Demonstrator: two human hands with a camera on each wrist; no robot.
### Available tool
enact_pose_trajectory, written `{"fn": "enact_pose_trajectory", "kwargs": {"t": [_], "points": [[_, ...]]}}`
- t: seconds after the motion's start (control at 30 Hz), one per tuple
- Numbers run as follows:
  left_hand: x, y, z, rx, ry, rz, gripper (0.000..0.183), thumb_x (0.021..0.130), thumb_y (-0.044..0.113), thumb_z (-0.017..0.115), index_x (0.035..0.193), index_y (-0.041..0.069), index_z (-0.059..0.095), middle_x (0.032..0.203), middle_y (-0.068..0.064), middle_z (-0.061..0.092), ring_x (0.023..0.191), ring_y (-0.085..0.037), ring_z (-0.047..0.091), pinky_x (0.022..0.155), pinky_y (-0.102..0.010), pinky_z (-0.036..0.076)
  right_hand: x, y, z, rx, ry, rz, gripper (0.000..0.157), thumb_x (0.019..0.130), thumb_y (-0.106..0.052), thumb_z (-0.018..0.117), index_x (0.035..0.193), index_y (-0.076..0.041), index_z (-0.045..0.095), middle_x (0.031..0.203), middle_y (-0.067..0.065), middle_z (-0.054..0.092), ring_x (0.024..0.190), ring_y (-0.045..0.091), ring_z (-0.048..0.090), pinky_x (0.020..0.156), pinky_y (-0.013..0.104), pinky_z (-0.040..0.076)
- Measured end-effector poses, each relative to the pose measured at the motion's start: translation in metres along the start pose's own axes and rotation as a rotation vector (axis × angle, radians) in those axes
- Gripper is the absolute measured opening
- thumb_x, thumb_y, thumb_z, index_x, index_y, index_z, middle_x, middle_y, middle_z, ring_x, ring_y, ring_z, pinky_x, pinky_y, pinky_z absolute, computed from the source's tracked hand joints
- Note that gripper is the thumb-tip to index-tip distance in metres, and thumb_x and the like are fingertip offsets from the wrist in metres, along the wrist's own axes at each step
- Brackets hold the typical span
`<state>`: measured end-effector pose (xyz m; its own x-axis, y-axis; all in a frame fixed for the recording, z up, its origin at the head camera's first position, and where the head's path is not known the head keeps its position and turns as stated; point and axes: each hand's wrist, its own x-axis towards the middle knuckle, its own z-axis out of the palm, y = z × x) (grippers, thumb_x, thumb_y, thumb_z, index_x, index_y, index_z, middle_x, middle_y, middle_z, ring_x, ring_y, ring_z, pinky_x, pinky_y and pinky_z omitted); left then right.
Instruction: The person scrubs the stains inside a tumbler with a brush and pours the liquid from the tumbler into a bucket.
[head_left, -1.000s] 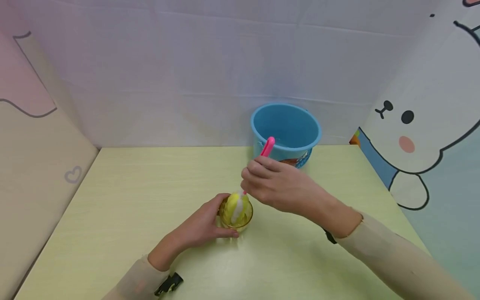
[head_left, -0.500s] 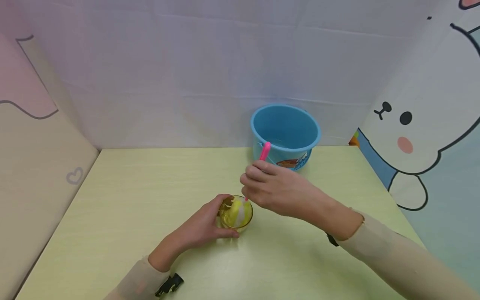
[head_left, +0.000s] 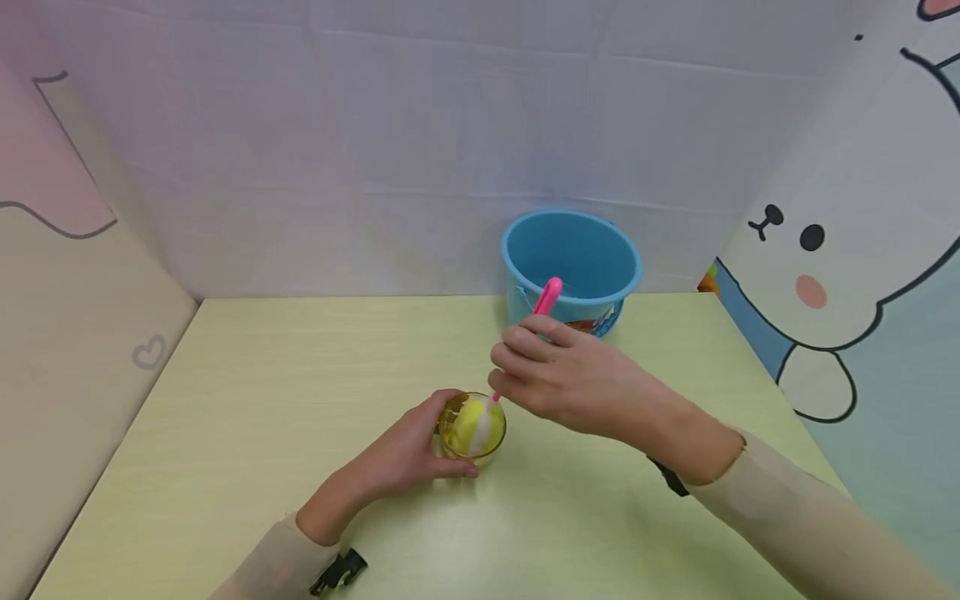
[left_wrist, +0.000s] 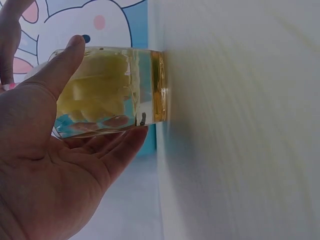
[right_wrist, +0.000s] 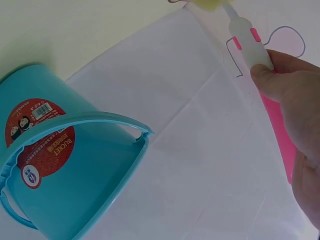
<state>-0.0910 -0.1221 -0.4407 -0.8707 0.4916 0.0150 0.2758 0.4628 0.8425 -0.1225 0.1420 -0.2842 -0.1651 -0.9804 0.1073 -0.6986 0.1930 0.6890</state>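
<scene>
In the head view my left hand (head_left: 401, 454) holds an amber glass cup (head_left: 492, 450) around its side, thumb nearer me. The left wrist view shows the clear base of the glass (left_wrist: 145, 87) at the table surface. My right hand (head_left: 566, 375) grips the handle (head_left: 550, 296) of a sponge cup brush, pink and white, leaning up and right. Its yellow-and-white sponge head (head_left: 472, 423) sits down inside the glass. In the right wrist view the thumb presses the white part of the handle (right_wrist: 251, 44), and most of the sponge is cut off by the top edge.
A blue bucket (head_left: 517, 300) stands at the back of the pale table (head_left: 300, 358), just beyond the right hand. Its carrying handle (right_wrist: 95, 116) hangs down its near side. A pale cloth wall (head_left: 375, 167) closes the back, with cartoon-printed panels on both sides.
The sponge head has gone down deeper into the glass. My right hand has moved slightly right, and the handle's top has swung left and then right. The left hand and glass stay put.
</scene>
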Motion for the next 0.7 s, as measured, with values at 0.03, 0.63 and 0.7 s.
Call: {"fn": "enact_pose_trajectory", "kwargs": {"t": [0.03,0.63,0.7], "points": [[0.0001,0.0001,0.0000,-0.001,0.000,0.005,0.091,0.080,0.038,0.097,0.150,0.013,0.044,0.131,0.002,0.061,0.111,-0.014,0.061,0.098,-0.043,0.054,0.0001,0.0000,-0.0003,-0.003,0.004,0.001,0.042,0.087,-0.026,0.090,0.121,-0.014,0.069,0.113,0.008,0.060,0.116,0.028,0.051,0.108,0.042,0.043],[-0.0007,0.0019,-0.0011,-0.045,-0.016,-0.035,0.095,0.080,0.037,0.096,0.153,0.013,0.041,0.123,0.003,0.062,0.107,-0.013,0.062,0.099,-0.042,0.053,0.0047,-0.0023,0.0012,-0.118,0.034,0.030,0.040,0.090,-0.022,0.085,0.121,-0.005,0.068,0.112,0.010,0.061,0.109,0.028,0.052,0.105,0.041,0.044],[-0.0007,0.0019,-0.0009,-0.041,-0.016,-0.035,0.096,0.080,0.038,0.096,0.154,0.012,0.040,0.124,0.003,0.062,0.109,-0.013,0.062,0.101,-0.042,0.053,0.0044,-0.0019,0.0014,-0.128,0.025,0.032,0.039,0.091,-0.021,0.084,0.121,-0.004,0.068,0.112,0.011,0.061,0.110,0.028,0.051,0.105,0.041,0.044]]}}
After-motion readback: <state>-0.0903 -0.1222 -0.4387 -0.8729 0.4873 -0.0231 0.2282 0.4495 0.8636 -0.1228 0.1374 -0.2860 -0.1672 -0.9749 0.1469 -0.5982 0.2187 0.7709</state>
